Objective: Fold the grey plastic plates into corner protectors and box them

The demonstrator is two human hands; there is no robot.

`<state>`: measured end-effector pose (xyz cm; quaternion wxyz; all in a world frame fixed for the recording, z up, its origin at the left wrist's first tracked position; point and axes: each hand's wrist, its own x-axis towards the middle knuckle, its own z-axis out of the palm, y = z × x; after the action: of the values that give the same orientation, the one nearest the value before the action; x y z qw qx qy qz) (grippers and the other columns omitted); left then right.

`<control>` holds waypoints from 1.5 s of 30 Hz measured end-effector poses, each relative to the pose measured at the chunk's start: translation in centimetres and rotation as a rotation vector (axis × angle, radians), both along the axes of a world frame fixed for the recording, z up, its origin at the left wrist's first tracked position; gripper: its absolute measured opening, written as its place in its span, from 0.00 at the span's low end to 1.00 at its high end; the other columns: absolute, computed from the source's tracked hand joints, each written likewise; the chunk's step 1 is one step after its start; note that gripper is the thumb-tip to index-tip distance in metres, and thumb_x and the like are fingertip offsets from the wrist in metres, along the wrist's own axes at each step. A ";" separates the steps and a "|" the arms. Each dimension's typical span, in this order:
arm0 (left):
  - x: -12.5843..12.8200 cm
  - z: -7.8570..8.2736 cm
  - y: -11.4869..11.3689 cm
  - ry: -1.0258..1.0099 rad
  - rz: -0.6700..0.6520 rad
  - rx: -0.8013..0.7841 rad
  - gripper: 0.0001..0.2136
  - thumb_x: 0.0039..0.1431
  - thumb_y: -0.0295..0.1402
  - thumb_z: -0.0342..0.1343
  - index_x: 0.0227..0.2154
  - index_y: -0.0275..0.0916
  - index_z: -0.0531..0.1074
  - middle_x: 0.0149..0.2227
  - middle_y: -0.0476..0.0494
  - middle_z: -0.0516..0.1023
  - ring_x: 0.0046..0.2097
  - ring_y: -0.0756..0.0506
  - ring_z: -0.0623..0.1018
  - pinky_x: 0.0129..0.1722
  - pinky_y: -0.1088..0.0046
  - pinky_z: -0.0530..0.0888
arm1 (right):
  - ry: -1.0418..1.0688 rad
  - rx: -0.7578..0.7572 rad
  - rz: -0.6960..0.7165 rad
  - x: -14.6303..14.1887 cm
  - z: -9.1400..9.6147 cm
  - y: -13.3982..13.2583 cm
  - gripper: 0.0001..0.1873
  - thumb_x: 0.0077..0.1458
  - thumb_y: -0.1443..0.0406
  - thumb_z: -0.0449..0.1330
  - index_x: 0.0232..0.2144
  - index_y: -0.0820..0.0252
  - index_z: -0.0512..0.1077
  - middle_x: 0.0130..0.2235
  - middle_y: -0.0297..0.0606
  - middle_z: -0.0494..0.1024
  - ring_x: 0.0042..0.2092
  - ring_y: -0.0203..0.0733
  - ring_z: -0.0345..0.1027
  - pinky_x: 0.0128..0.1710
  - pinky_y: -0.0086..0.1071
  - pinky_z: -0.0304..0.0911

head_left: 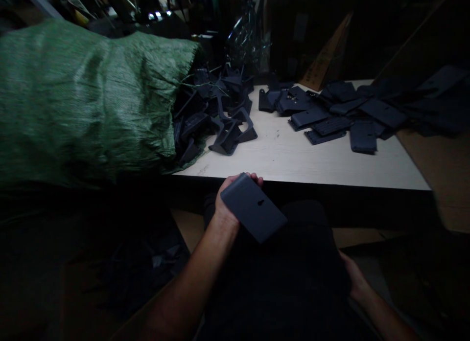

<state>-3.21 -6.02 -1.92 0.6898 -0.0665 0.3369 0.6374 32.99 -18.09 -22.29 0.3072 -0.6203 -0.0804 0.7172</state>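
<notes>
My left hand (226, 199) is closed around one end of a dark flat plastic plate (254, 214) with a small keyhole slot in its face. I hold it just below the front edge of the pale table (293, 157), above my lap. My right hand (353, 277) hangs low at my right side in deep shadow. Its fingers are hidden behind my dark clothing.
A large green woven sack (81, 96) lies on its side at the left, spilling dark bracket-shaped parts (223, 116) onto the table. Several flat dark plates (348, 118) lie spread across the right half. A brown cardboard surface (440, 174) adjoins the right edge.
</notes>
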 end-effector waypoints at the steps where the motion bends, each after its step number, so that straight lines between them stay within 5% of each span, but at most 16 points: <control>1: -0.2 0.0 0.1 -0.007 0.007 -0.005 0.10 0.59 0.24 0.53 0.24 0.37 0.76 0.24 0.44 0.81 0.32 0.43 0.84 0.44 0.60 0.83 | 0.022 -0.039 0.013 0.9 -0.4 -0.9 0.11 0.53 0.57 0.67 0.34 0.57 0.82 0.43 0.49 0.85 0.47 0.60 0.81 0.51 0.48 0.76; 4: -0.5 0.3 0.3 -0.027 0.020 -0.034 0.12 0.60 0.24 0.53 0.23 0.36 0.75 0.25 0.44 0.81 0.31 0.45 0.83 0.44 0.62 0.83 | 0.005 -0.033 0.006 3.0 -1.8 -3.1 0.11 0.38 0.60 0.68 0.29 0.50 0.83 0.42 0.45 0.86 0.47 0.62 0.81 0.52 0.48 0.75; 7: -0.1 0.5 0.6 -0.016 0.039 -0.036 0.12 0.60 0.24 0.53 0.23 0.36 0.75 0.25 0.44 0.81 0.31 0.45 0.83 0.44 0.62 0.83 | -0.154 0.084 0.045 2.7 -3.3 -3.6 0.16 0.34 0.61 0.68 0.32 0.47 0.83 0.43 0.42 0.86 0.48 0.63 0.81 0.53 0.50 0.74; 12: 0.5 0.2 1.3 0.005 0.007 -0.062 0.10 0.59 0.24 0.54 0.24 0.37 0.76 0.25 0.44 0.81 0.32 0.43 0.83 0.46 0.60 0.83 | -0.347 0.211 0.102 0.1 -5.7 -1.5 0.18 0.36 0.56 0.64 0.34 0.51 0.81 0.39 0.42 0.86 0.47 0.62 0.81 0.53 0.51 0.73; 16: 0.4 -0.2 1.4 0.002 -0.049 -0.019 0.10 0.59 0.25 0.52 0.24 0.37 0.75 0.25 0.43 0.80 0.33 0.44 0.82 0.46 0.60 0.82 | -0.465 0.290 0.236 2.0 -5.8 0.3 0.20 0.30 0.57 0.65 0.31 0.55 0.81 0.38 0.45 0.86 0.49 0.66 0.79 0.55 0.54 0.72; 19: 0.4 -0.1 1.0 0.044 -0.117 0.062 0.09 0.59 0.28 0.52 0.27 0.36 0.74 0.25 0.43 0.80 0.34 0.43 0.83 0.46 0.61 0.81 | -0.559 0.302 0.361 4.7 -2.8 2.4 0.23 0.26 0.60 0.70 0.32 0.54 0.83 0.38 0.44 0.86 0.49 0.69 0.79 0.57 0.57 0.70; 22: 1.1 0.2 0.6 0.151 -0.156 0.117 0.06 0.58 0.32 0.53 0.29 0.38 0.73 0.26 0.43 0.80 0.33 0.41 0.84 0.42 0.62 0.80 | -0.686 0.378 0.459 4.4 3.7 5.4 0.29 0.31 0.52 0.74 0.40 0.56 0.84 0.41 0.46 0.86 0.49 0.66 0.79 0.53 0.53 0.73; 26: 2.8 0.3 0.3 0.231 -0.208 0.137 0.05 0.56 0.35 0.55 0.31 0.40 0.70 0.26 0.43 0.81 0.34 0.38 0.84 0.38 0.63 0.78 | -0.415 0.616 0.626 -2.5 13.7 9.0 0.31 0.51 0.48 0.71 0.54 0.54 0.80 0.51 0.47 0.83 0.56 0.58 0.76 0.59 0.48 0.70; 29: 3.8 0.3 0.1 0.302 -0.229 0.163 0.05 0.54 0.36 0.56 0.31 0.41 0.69 0.25 0.43 0.81 0.34 0.37 0.84 0.38 0.64 0.78 | -0.252 0.801 0.778 -9.3 18.0 10.5 0.28 0.58 0.49 0.69 0.57 0.53 0.78 0.57 0.44 0.80 0.60 0.56 0.72 0.62 0.48 0.66; 33: 3.8 0.3 -0.5 0.475 -0.125 0.223 0.04 0.56 0.35 0.55 0.31 0.42 0.70 0.23 0.48 0.79 0.35 0.38 0.84 0.42 0.64 0.78 | 0.003 0.930 0.702 -16.1 18.9 11.4 0.26 0.62 0.46 0.64 0.51 0.60 0.79 0.50 0.43 0.82 0.53 0.53 0.74 0.56 0.44 0.69; 36: 2.8 0.4 -0.8 0.513 -0.042 0.228 0.05 0.56 0.36 0.56 0.32 0.42 0.71 0.24 0.49 0.79 0.36 0.40 0.85 0.44 0.66 0.78 | 0.079 1.012 0.642 -18.6 18.7 11.7 0.24 0.63 0.48 0.65 0.49 0.61 0.78 0.48 0.42 0.82 0.50 0.49 0.74 0.54 0.39 0.68; 41: 1.5 0.5 -0.3 0.484 -0.011 0.254 0.04 0.55 0.35 0.57 0.32 0.41 0.71 0.23 0.48 0.79 0.39 0.39 0.85 0.44 0.66 0.78 | 0.054 1.008 0.686 -19.2 19.1 12.5 0.23 0.63 0.49 0.64 0.49 0.60 0.78 0.48 0.40 0.81 0.49 0.47 0.73 0.52 0.37 0.68; 45: 0.3 0.3 0.8 0.222 0.003 0.080 0.04 0.54 0.35 0.55 0.31 0.41 0.70 0.24 0.47 0.80 0.37 0.38 0.85 0.44 0.62 0.79 | -0.035 0.959 0.721 -18.6 18.9 13.2 0.20 0.66 0.50 0.62 0.49 0.58 0.79 0.48 0.39 0.82 0.48 0.46 0.74 0.50 0.35 0.69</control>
<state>-2.96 -5.21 -1.62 0.6496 0.0315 0.3852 0.6547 14.34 -4.85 -3.36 0.2888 -0.3577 -0.6056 0.6495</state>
